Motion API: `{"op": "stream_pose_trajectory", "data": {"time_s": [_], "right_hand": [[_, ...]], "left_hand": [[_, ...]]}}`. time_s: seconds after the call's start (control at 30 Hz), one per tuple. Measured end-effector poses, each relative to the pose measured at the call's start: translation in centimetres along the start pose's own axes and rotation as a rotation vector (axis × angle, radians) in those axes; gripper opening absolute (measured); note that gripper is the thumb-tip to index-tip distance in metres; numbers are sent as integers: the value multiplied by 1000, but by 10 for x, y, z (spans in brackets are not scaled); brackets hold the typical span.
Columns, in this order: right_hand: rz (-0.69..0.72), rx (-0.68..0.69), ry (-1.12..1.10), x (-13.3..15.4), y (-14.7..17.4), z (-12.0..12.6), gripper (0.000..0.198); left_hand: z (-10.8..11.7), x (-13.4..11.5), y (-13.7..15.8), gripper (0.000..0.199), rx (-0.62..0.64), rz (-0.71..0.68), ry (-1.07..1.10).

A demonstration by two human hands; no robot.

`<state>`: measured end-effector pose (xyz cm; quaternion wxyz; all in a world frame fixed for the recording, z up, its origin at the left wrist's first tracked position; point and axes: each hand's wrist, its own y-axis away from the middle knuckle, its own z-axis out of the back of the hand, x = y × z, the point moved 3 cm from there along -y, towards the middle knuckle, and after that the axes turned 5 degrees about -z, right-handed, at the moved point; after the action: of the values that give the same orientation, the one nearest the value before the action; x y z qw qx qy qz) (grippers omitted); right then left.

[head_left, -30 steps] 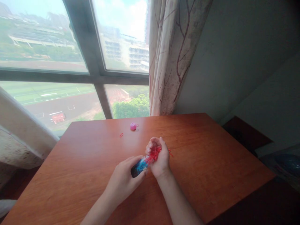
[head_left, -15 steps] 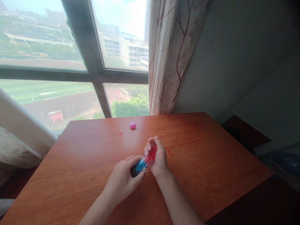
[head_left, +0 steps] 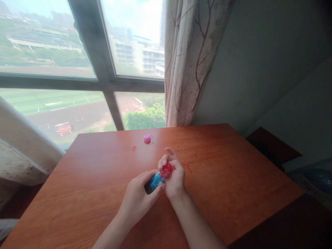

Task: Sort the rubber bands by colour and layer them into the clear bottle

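My left hand (head_left: 142, 193) is wrapped round a small clear container (head_left: 155, 182) with dark, blue and red contents, tilted up to the right. My right hand (head_left: 176, 178) is cupped at the container's upper end, fingers curled round a bunch of red rubber bands (head_left: 168, 169). Its thumb sticks up, away from the bunch. Whether some of the red bands are still inside the container's mouth is hard to tell. Just right of my right hand, a few loose red bands (head_left: 187, 166) lie on the table.
The brown wooden table (head_left: 220, 186) runs up to a window. Near its far edge sit a small pink rounded piece with a loop (head_left: 147, 138) and a single red band (head_left: 134, 148). A patterned curtain (head_left: 181, 69) hangs behind the table.
My right hand's thumb has lifted and its cupped palm has opened a little, showing more of the red bands. My left hand keeps its hold on the container.
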<state>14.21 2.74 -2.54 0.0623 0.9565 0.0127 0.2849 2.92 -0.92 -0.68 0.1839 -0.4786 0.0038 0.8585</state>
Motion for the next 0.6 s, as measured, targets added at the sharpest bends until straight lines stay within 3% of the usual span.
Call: {"op": "stream_pose_trajectory", "data": {"time_s": [0.4, 0.6], "right_hand": [[-33, 75, 87, -2, 2, -1, 20], [-25, 48, 20, 4, 1, 1, 11]], "left_hand": [[3, -2, 0, 30, -23, -39, -3], [1, -2, 0, 35, -20, -25, 14]]}}
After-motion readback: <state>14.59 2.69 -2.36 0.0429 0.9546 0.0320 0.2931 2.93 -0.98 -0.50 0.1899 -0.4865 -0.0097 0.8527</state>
